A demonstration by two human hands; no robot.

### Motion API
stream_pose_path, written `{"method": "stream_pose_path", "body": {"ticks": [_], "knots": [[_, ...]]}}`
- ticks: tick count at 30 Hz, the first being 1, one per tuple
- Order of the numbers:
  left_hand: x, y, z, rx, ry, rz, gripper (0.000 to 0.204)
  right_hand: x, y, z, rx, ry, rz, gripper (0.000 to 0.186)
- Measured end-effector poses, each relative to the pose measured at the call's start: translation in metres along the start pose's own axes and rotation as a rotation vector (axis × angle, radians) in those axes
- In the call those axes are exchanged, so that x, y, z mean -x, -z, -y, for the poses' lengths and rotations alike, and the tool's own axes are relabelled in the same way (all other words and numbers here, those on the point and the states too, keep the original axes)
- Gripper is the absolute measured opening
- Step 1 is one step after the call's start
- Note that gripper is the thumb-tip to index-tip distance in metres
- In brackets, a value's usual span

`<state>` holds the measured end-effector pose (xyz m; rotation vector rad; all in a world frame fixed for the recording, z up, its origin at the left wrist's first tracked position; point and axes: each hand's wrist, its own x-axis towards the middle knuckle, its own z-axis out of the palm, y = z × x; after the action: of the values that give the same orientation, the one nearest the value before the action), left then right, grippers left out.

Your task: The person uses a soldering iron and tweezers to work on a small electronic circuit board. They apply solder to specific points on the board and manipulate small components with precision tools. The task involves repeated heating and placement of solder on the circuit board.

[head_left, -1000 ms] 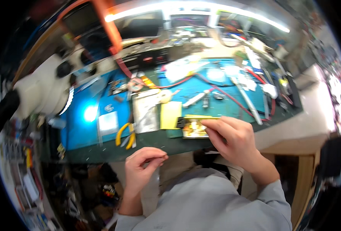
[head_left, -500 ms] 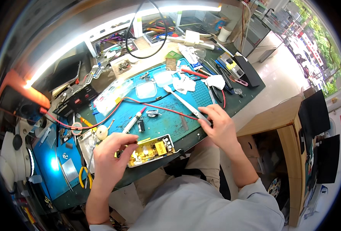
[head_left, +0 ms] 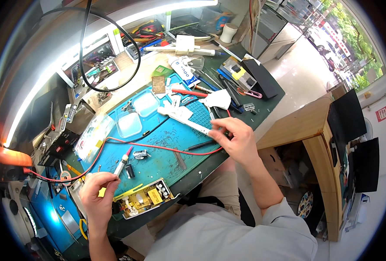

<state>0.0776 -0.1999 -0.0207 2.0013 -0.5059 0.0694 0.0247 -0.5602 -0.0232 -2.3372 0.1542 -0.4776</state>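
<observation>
My right hand (head_left: 234,141) grips the near end of a long white tool (head_left: 184,121), lying angled over the blue mat (head_left: 162,165). My left hand (head_left: 98,193) is closed in a pinch by the lower end of a syringe (head_left: 122,163); I cannot make out what, if anything, sits between the fingertips. Just right of that hand lies an open casing with a yellow circuit board (head_left: 143,198) at the mat's near edge. A small black cylindrical part (head_left: 129,171) and a silver part (head_left: 140,154) are beside the syringe. A red lead (head_left: 167,147) crosses the mat.
An orange meter (head_left: 10,158) and a microscope (head_left: 16,209) stand left. A black cable loop (head_left: 137,65) hangs over the bench. Two clear plastic boxes (head_left: 129,122), scattered hand tools and white wipes (head_left: 217,99) crowd the back. A wooden cabinet (head_left: 315,143) stands at right.
The view has swung rightward. My right hand left the board casing and took hold of the white tool, then raised it slightly. My left hand moved from the casing toward the syringe.
</observation>
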Motion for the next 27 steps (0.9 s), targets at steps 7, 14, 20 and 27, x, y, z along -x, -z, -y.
{"method": "stream_pose_path", "body": {"ticks": [7, 14, 20, 27], "knots": [[0.001, 0.000, 0.004, 0.150, 0.053, 0.124, 0.017, -0.024, -0.010, -0.004, 0.498, 0.085, 0.085, 0.027], [0.001, 0.018, -0.001, 0.467, 0.187, -0.007, 0.013, -0.036, 0.011, 0.008, 0.184, -0.072, 0.118, 0.024], [0.009, 0.012, -0.003, 0.795, 0.317, 0.097, 0.012, -0.007, 0.015, 0.017, -0.987, -0.260, 0.183, 0.029], [0.010, 0.016, -0.002, 1.021, 0.521, 0.062, 0.017, 0.001, -0.054, 0.072, -0.724, 0.471, 0.188, 0.024]]}}
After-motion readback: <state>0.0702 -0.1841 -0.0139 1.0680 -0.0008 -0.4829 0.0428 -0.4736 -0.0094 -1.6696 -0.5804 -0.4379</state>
